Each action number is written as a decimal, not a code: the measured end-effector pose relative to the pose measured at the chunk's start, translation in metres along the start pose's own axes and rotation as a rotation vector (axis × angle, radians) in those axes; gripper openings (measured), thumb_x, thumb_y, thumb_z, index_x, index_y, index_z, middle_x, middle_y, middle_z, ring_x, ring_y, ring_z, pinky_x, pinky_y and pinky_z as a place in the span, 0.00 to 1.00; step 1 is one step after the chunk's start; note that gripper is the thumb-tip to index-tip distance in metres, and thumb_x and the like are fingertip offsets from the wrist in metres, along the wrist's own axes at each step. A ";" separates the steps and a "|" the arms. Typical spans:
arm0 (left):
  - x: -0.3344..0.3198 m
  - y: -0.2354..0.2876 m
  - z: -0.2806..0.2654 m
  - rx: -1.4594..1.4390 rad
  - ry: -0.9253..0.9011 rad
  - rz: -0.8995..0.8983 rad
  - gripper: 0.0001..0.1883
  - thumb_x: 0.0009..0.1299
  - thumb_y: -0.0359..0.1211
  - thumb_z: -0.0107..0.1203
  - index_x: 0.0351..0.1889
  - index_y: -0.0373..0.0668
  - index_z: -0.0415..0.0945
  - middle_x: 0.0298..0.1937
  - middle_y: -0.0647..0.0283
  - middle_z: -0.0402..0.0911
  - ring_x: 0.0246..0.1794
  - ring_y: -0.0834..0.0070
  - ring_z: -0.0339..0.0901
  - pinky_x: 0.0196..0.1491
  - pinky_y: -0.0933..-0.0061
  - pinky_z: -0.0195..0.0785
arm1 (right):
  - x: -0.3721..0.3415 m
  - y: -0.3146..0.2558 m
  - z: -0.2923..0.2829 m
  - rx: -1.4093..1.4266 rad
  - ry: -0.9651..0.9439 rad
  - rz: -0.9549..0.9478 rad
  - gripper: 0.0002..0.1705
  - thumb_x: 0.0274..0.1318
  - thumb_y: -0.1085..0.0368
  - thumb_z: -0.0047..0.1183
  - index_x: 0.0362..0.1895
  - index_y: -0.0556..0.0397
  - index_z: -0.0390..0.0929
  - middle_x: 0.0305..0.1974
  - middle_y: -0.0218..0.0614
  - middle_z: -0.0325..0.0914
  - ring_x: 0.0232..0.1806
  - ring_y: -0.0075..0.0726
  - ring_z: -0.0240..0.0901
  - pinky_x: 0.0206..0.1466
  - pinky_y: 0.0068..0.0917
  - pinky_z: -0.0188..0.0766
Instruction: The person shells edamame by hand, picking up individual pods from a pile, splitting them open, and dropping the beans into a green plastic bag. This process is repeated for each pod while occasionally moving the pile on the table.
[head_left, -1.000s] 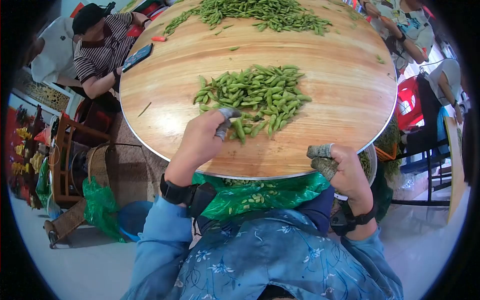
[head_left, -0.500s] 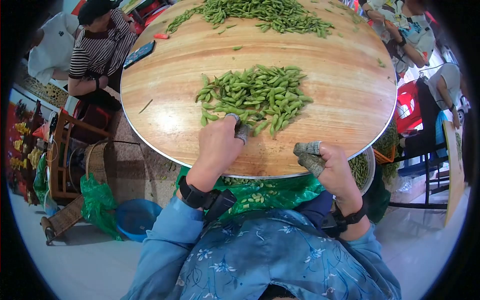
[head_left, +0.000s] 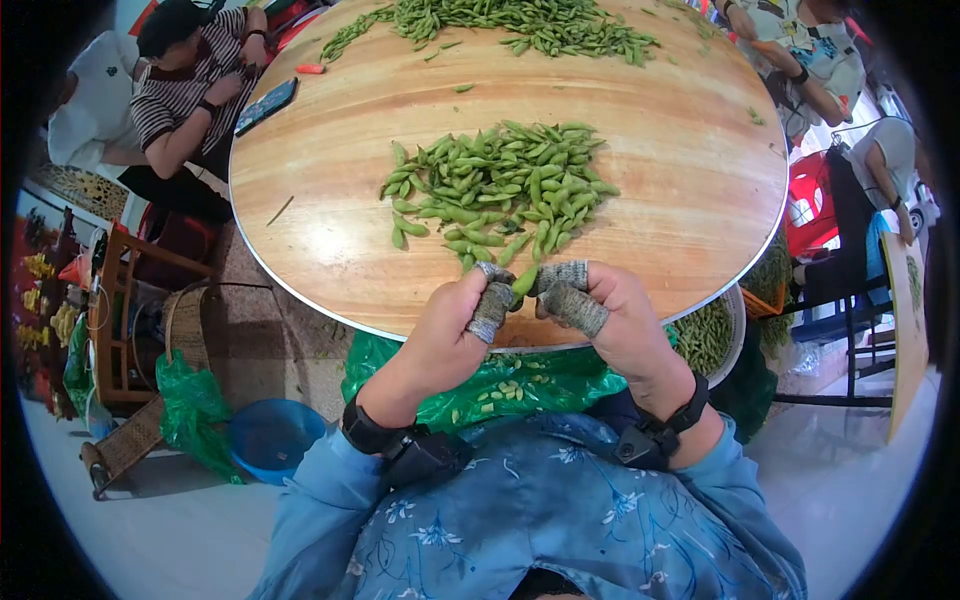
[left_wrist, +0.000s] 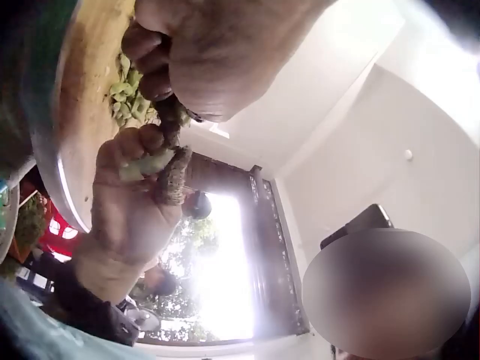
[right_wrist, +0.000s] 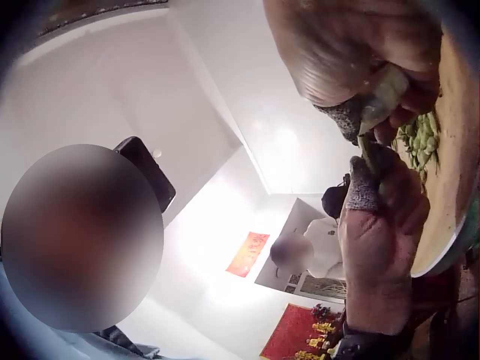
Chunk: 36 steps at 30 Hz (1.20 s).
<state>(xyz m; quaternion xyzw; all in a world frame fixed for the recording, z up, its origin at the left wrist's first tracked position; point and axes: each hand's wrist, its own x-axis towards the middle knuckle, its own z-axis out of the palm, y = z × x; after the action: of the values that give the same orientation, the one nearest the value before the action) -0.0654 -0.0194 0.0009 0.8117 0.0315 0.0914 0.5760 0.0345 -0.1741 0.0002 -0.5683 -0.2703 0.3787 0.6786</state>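
Note:
A green pod (head_left: 524, 282) is pinched between the two hands over the near edge of the round wooden table (head_left: 330, 200). The left hand (head_left: 447, 325) grips its left side, with grey covers on thumb and forefinger. From the other side the right hand (head_left: 620, 318) holds it, also in grey finger covers. In the right wrist view a pale green piece (right_wrist: 385, 99) lies in the right hand's fingers, and the pod (right_wrist: 365, 150) spans the fingertips. Just beyond the hands lies a loose pile of green pods (head_left: 500, 180).
A larger pod pile (head_left: 520, 25) covers the far side, near a phone (head_left: 267, 106) and a red object (head_left: 310, 69). Below the table edge hangs a green plastic bag (head_left: 400, 375) with shelled beans; a basket of pods (head_left: 708, 335) is at right, a blue basin (head_left: 275, 440) at left. People sit around.
The left hand has drawn back from the pile toward the body, and a pod is now held between both hands. The right hand has moved left to meet it.

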 end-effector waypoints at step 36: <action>-0.008 -0.010 0.016 0.232 0.050 0.098 0.09 0.62 0.34 0.47 0.33 0.38 0.65 0.19 0.59 0.68 0.18 0.70 0.67 0.22 0.73 0.60 | -0.003 0.018 0.003 0.294 -0.040 0.117 0.07 0.51 0.70 0.46 0.34 0.60 0.71 0.30 0.31 0.73 0.33 0.22 0.69 0.38 0.21 0.69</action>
<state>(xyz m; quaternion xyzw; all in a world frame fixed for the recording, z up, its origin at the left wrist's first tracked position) -0.0693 -0.0323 -0.0150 0.8709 0.0167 0.1355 0.4721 0.0264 -0.1738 -0.0165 -0.4702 -0.1918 0.4644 0.7256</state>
